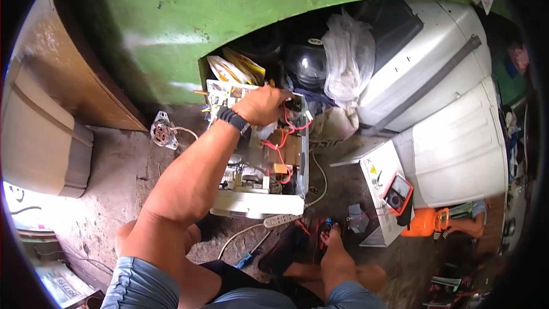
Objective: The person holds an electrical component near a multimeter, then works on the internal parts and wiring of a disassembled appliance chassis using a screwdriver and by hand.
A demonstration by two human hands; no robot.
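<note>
A white appliance (257,203) with its cover off, like a microwave oven, stands in front of me with its inside exposed. Red wires (279,146) run through its right side. My left hand (264,105) reaches over to the far right corner, fingers curled down among the parts there; whatever they grip is hidden. Low on the right, close to my foot, my right hand (330,236) is closed with the fingers together. Blue and red pieces show at its fingertips, too small to name. A blue-handled screwdriver (245,261) lies on the floor between my legs.
The removed white cover (382,163) carries an analog multimeter (397,193). Around the appliance are a power strip (280,220), a small motor (163,130), an orange canister (422,222), a black helmet (306,64) and a plastic bag (347,51). A green wall (229,6) rises behind.
</note>
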